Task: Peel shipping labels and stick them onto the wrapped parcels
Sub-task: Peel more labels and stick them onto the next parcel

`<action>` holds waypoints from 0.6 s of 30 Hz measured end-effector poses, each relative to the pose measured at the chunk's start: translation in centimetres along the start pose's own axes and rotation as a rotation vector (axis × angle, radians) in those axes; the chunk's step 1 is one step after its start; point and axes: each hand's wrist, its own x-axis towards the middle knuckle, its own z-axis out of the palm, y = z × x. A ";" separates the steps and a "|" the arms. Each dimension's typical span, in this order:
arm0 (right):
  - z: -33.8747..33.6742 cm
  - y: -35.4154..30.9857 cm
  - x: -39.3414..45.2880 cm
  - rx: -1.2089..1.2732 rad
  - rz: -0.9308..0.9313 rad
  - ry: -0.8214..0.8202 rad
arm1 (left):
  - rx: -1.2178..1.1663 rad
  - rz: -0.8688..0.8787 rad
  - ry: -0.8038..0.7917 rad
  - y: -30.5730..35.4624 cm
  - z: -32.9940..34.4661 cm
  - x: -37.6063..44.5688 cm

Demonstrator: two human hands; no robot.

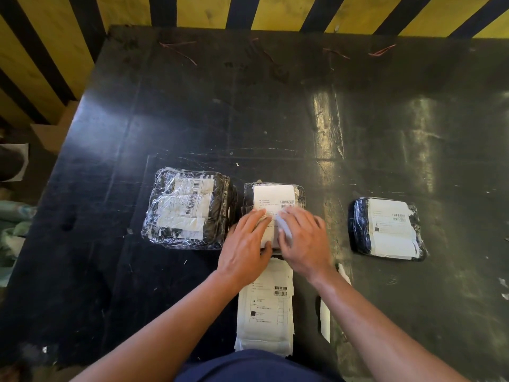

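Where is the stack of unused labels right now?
In the head view, the label stack lies on the table's near edge between the forearms, just below the middle parcel.

Warehouse/packing area: yellow-black hazard-striped barrier (192,9) across top of frame, scuffed black worktable (275,106), film-wrapped parcels (187,208) w/ barcode labels mid-frame, label stack (264,307) at bottom center, cardboard (55,130) at left edge.

Dark, scuffed worktable (192,106), glare-streaked at right; yellow-and-black striped wall (55,51) set behind and left; cardboard box (55,130) placed at far left.
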 end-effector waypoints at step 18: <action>-1.7 2.8 4.9 -0.231 0.094 -0.342 | 0.067 -0.011 -0.086 -0.6 -0.8 -0.1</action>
